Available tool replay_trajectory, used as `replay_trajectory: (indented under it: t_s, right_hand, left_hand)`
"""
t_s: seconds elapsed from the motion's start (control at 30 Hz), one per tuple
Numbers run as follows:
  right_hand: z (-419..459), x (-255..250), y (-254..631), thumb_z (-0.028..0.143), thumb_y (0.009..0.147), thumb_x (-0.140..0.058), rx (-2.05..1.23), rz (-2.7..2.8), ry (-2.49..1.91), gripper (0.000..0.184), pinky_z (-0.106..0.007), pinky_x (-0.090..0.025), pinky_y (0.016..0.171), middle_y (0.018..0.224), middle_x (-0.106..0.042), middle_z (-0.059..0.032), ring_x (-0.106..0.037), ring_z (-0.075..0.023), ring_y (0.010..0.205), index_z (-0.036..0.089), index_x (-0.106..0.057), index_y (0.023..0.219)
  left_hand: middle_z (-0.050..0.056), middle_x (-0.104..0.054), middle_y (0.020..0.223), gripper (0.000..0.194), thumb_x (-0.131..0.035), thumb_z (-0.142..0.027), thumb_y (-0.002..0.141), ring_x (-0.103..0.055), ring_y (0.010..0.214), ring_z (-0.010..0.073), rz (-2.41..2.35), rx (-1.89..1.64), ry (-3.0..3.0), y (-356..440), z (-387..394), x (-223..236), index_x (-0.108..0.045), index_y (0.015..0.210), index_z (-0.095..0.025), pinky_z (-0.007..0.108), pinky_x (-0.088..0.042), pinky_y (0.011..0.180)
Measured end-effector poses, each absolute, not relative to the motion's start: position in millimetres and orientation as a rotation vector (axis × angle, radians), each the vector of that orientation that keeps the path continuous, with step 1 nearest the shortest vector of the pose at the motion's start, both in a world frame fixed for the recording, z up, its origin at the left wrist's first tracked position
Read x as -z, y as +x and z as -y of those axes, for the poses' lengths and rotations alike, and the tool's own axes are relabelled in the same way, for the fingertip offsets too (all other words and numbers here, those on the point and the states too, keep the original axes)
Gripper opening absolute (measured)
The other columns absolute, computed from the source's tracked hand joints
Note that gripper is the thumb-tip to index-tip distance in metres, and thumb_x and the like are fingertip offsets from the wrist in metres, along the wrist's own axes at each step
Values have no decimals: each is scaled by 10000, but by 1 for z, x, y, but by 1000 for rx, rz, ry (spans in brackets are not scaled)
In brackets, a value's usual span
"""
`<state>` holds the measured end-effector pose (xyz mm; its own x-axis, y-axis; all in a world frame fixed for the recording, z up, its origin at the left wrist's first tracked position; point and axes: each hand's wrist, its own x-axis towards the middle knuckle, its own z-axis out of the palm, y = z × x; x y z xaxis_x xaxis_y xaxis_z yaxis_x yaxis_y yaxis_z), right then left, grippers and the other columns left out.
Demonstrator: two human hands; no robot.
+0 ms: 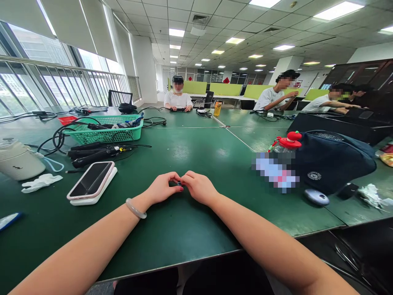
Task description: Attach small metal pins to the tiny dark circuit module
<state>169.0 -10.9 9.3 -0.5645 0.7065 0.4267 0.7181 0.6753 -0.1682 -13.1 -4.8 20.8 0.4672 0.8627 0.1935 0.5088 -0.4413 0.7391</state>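
Observation:
My left hand (161,188), with a pale bangle (136,208) on its wrist, is over the green table with thumb and fingers curled together. Touching it fingertip to fingertip is my right hand (200,188), closed and turned inward. Between the fingertips shows a small dark object (179,184) with a bluish glint, too small to name. Most of it is hidden by the fingers. To the left of my left hand lies a phone (93,179) on top of a white box (101,196).
A green basket (123,134) of cables and black power adapters (93,155) sit left, near a cream cup (20,160). Right are a navy bag (334,159), a red-lidded bottle (288,143) and a mouse (317,197). Several people sit around the table (196,229).

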Motion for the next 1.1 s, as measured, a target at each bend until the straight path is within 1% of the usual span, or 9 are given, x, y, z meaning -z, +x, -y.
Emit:
replay_trajectory:
  t_s: [0.17, 0.33, 0.43, 0.6, 0.73, 0.87, 0.97, 1.1]
  right_hand:
    - [11, -10, 170, 227, 900, -419, 0, 2426, -1121, 175, -208, -356, 651, 928, -568, -10, -534, -96, 747, 217, -593, 913]
    - [12, -11, 170, 250, 898, -433, -107, 2386, -1148, 157, -211, -368, 694, 907, -558, -16, -534, -99, 773, 205, -578, 939]
    - [13, -11, 169, 253, 886, -456, -147, 2362, -1170, 137, -209, -371, 691, 877, -552, -15, -530, -100, 765, 198, -571, 936]
    - [13, -10, 170, 238, 882, -453, -146, 2339, -1152, 155, -204, -375, 682, 896, -559, -12, -528, -93, 748, 209, -591, 946]
    - [14, -7, 168, 340, 872, -476, -130, 2437, -1144, 217, -217, -386, 683, 920, -566, -13, -541, -99, 745, 241, -635, 983]
    - [17, -3, 161, 427, 841, -506, -122, 2500, -1195, 287, -232, -404, 691, 926, -571, -24, -559, -116, 768, 246, -644, 1016]
    - [19, -2, 155, 410, 844, -505, -95, 2546, -1153, 285, -238, -413, 704, 943, -580, -26, -564, -125, 789, 259, -634, 1049]
    - [18, 0, 150, 344, 865, -481, -74, 2588, -1118, 231, -233, -415, 709, 954, -594, -21, -566, -124, 797, 261, -666, 974]
  left_hand:
    - [9, -661, 842, 208, -637, -358, 670, -600, 836, 181, -1149, -750, 2104, -12, 5, -23, -603, 806, -204, 319, -447, 817]
    - [10, -655, 840, 204, -642, -341, 665, -596, 843, 185, -1159, -747, 2088, -12, 7, -24, -596, 811, -206, 320, -452, 815]
    - [8, -655, 854, 201, -644, -325, 665, -594, 847, 180, -1143, -748, 2088, -12, 7, -25, -597, 821, -207, 312, -450, 823]
    - [16, -663, 900, 208, -615, -336, 690, -599, 877, 189, -1256, -795, 2074, -13, 4, -22, -600, 857, -212, 320, -449, 825]
    - [28, -668, 920, 258, -612, -332, 684, -611, 873, 188, -1396, -854, 1983, -18, -5, -16, -595, 904, -199, 319, -460, 810]
    - [29, -679, 909, 265, -626, -338, 665, -618, 873, 190, -1448, -899, 1907, -21, -10, -12, -599, 887, -196, 317, -465, 809]
    - [31, -682, 894, 265, -628, -337, 662, -624, 859, 188, -1434, -909, 1875, -21, -10, -11, -599, 881, -192, 318, -469, 808]
    - [31, -681, 901, 267, -632, -344, 655, -625, 868, 191, -1420, -909, 1873, -20, -11, -9, -602, 874, -194, 323, -468, 816]
